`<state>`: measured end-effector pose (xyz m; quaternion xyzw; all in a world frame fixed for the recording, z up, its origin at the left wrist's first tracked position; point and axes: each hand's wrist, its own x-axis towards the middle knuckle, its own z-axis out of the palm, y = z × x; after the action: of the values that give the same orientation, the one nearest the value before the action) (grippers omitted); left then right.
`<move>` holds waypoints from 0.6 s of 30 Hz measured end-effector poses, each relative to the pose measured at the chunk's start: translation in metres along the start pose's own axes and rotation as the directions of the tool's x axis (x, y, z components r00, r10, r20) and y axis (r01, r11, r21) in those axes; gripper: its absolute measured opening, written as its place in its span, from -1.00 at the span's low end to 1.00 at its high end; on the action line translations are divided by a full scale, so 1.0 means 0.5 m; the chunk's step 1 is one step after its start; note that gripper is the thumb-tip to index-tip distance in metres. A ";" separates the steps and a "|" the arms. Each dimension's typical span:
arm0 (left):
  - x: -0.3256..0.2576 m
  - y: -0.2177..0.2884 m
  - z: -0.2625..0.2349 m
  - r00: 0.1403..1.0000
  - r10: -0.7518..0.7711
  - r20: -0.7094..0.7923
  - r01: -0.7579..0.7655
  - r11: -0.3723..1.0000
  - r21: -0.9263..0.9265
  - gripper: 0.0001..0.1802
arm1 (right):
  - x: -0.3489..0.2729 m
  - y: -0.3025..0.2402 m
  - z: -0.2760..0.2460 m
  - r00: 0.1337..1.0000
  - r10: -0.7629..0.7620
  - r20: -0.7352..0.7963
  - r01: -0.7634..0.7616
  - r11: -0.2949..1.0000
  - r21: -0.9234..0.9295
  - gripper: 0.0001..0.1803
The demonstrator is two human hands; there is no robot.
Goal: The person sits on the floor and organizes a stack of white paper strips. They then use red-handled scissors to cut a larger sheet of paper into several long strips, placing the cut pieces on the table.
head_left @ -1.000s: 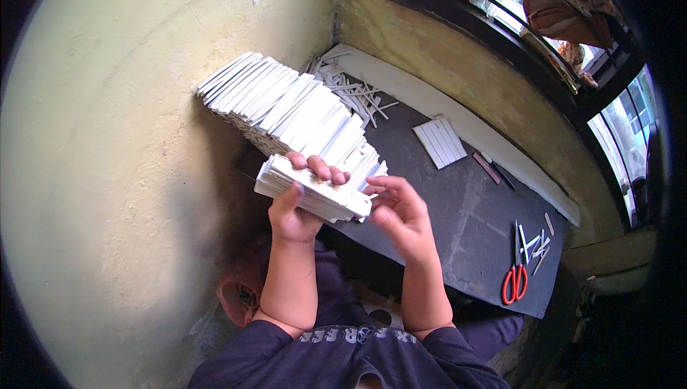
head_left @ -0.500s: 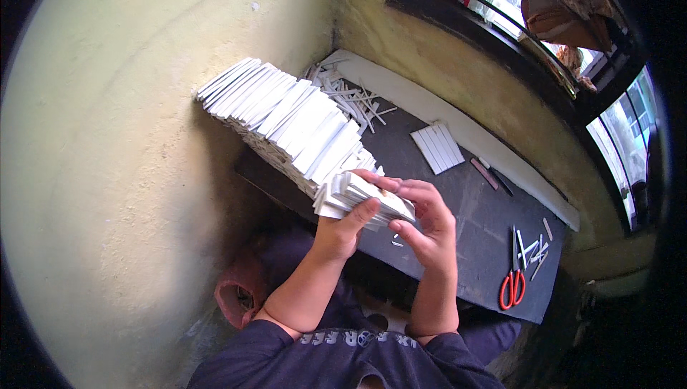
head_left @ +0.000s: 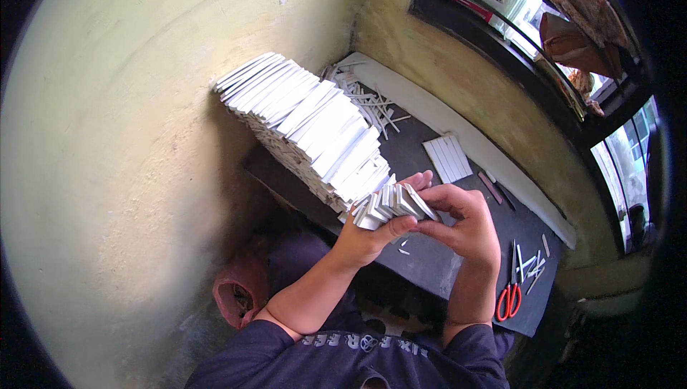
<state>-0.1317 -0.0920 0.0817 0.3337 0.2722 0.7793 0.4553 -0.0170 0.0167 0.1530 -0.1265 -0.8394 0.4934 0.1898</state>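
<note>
We see the left hand (head_left: 368,239) and right hand (head_left: 465,228) close together, both clamped on a small fanned bundle of white folded paper pieces (head_left: 390,204) over the dark tabletop (head_left: 429,260). At ten o'clock from the bundle a long slanted stack of white paper pieces (head_left: 308,128) touches it. Red-handled scissors (head_left: 509,296) lie at four o'clock.

No screens or signs show. The only packages are flat white folded paper packets: a tall fanned stack (head_left: 308,131) stands on the dark desk (head_left: 429,260) against the cream wall, a small fanned bundle (head_left: 390,205) sits just in front of it, and a flat set (head_left: 446,158) lies apart further back.
</note>
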 end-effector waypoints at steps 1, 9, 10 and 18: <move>0.000 0.003 -0.004 1.000 0.000 -0.007 0.000 1.000 -0.008 -0.26 | 0.009 -0.001 -0.001 0.999 -0.038 0.008 0.038 0.999 -0.017 -0.63; -0.005 0.027 -0.032 0.991 0.108 -0.084 -0.117 0.986 -0.115 -0.40 | 0.077 -0.071 -0.014 0.981 -0.112 0.156 0.154 0.944 -0.293 -0.64; -0.005 0.032 -0.034 0.986 0.124 -0.109 -0.137 0.984 -0.115 -0.40 | 0.086 -0.078 -0.020 0.979 -0.105 0.172 0.157 0.935 -0.320 -0.64; -0.035 0.095 -0.144 0.867 0.347 -0.357 -0.459 0.835 -0.304 -0.74 | 0.219 -0.063 -0.020 0.954 -0.060 0.293 0.171 0.913 -0.370 -0.66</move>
<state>-0.2057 -0.1370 0.0659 0.1728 0.1025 0.9357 0.2901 -0.1115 0.0531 0.2064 -0.0418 -0.9451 0.3163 0.0713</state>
